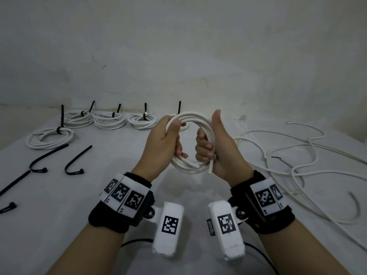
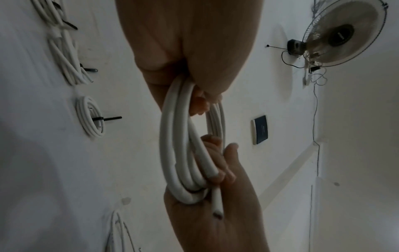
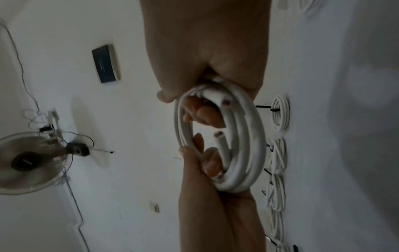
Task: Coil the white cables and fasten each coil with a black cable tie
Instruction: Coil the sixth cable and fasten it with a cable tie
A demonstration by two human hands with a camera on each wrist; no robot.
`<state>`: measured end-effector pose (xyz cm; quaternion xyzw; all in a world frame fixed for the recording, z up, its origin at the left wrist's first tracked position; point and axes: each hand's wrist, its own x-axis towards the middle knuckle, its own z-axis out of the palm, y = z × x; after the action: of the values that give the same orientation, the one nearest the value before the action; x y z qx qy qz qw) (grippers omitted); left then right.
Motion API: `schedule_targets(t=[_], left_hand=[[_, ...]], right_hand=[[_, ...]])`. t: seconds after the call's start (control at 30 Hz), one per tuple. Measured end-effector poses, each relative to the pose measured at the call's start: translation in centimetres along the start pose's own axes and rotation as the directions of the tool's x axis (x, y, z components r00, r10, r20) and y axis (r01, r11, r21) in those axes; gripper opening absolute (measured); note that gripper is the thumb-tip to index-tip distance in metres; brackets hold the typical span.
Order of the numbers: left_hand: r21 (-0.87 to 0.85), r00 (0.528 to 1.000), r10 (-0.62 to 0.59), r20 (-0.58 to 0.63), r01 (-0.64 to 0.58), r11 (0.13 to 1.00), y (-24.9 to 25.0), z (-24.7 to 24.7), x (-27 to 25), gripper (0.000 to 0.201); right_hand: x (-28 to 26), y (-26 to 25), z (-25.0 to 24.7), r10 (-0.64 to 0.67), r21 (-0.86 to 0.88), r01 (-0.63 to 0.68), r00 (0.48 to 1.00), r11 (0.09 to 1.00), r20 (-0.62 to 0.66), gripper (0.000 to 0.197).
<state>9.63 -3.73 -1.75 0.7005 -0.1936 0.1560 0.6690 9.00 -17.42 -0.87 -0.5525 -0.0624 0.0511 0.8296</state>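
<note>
A white cable coil (image 1: 191, 116) of several loops hangs in the air over the table, upright between my hands. My left hand (image 1: 168, 139) grips its left side, fingers curled through the loop. My right hand (image 1: 208, 149) grips the right side with the thumb pointing up. A cut cable end (image 1: 210, 168) sticks out below the right fist. The left wrist view shows the coil (image 2: 179, 136) edge-on, with that end (image 2: 217, 209) lying across the right palm. In the right wrist view the coil (image 3: 248, 136) shows another cut end (image 3: 218, 134) inside the loop. Loose black ties (image 1: 77, 161) lie at the left.
Several tied coils (image 1: 109, 121) lie along the table's back left, another (image 1: 50, 136) nearer the left edge. Loose white cables (image 1: 297, 155) sprawl over the right side. More black ties (image 1: 14, 183) lie at the far left. A wall fan (image 2: 336, 34) hangs above.
</note>
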Motion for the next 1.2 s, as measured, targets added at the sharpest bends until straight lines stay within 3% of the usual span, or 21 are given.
schedule_targets(t=[0.13,0.37,0.47,0.57,0.63,0.73,0.8,0.87,1.0,1.07,1.13,1.17,1.2], left_hand=[[-0.029,0.997,-0.057,0.05,0.059,0.998,-0.4,0.4,0.0,0.023],[-0.01,0.964,-0.207,0.169,0.211,0.977,0.1,-0.6,-0.1,0.03],[0.058,0.934,-0.342,0.101,0.337,0.94,0.2,-3.0,0.5,0.039],[0.225,0.907,-0.407,-0.109,0.421,0.879,-0.5,-7.9,1.9,0.03],[0.455,0.891,-0.382,-0.245,0.454,0.766,-1.4,-12.1,2.7,0.025],[0.785,0.85,-0.396,-0.347,0.494,0.373,-2.9,-17.2,2.8,0.029],[0.848,0.806,-0.442,-0.394,0.504,0.162,-3.8,-19.4,2.6,0.033],[0.862,0.763,-0.485,-0.427,0.505,0.035,-4.9,-20.7,1.9,0.033],[0.892,0.749,-0.508,-0.425,0.441,-0.096,-6.0,-21.1,1.5,0.016],[0.882,0.738,-0.508,-0.445,0.458,-0.107,-6.6,-21.1,1.7,0.029],[0.88,0.734,-0.518,-0.44,0.466,-0.087,-6.4,-21.0,1.9,0.03],[0.886,0.746,-0.521,-0.416,0.462,-0.046,-6.3,-20.8,2.1,0.022],[0.865,0.749,-0.528,-0.399,0.499,0.053,-6.0,-20.5,2.4,0.012]], right_hand=[[0.2,0.4,-0.5,0.061,0.107,-0.057,0.997,0.993,-0.038,0.06],[-0.2,0.7,-1.0,0.069,0.139,-0.059,0.995,0.989,-0.07,0.058],[-0.2,1.0,-1.1,0.088,0.171,-0.079,0.995,0.982,-0.046,0.058],[0.0,1.3,-1.1,0.102,0.193,-0.092,0.994,0.977,-0.04,0.058],[0.0,1.4,-0.9,0.102,0.193,-0.094,0.994,0.977,-0.027,0.057],[-0.2,1.5,-0.7,0.095,0.191,-0.092,0.995,0.977,-0.008,0.057],[-0.3,1.6,-0.6,0.094,0.193,-0.092,0.996,0.977,-0.002,0.057],[-0.2,1.5,-0.6,0.09,0.191,-0.088,0.996,0.978,0.001,0.058],[-0.1,1.4,-0.7,0.087,0.181,-0.086,0.996,0.98,0.002,0.059],[-0.1,1.3,-0.7,0.086,0.185,-0.084,0.996,0.979,-0.004,0.06],[-0.2,1.1,-0.8,0.084,0.183,-0.081,0.996,0.98,-0.012,0.06],[-0.1,1.1,-0.8,0.082,0.183,-0.078,0.996,0.98,-0.016,0.06],[-0.1,1.1,-0.9,0.08,0.187,-0.075,0.997,0.98,-0.021,0.06]])
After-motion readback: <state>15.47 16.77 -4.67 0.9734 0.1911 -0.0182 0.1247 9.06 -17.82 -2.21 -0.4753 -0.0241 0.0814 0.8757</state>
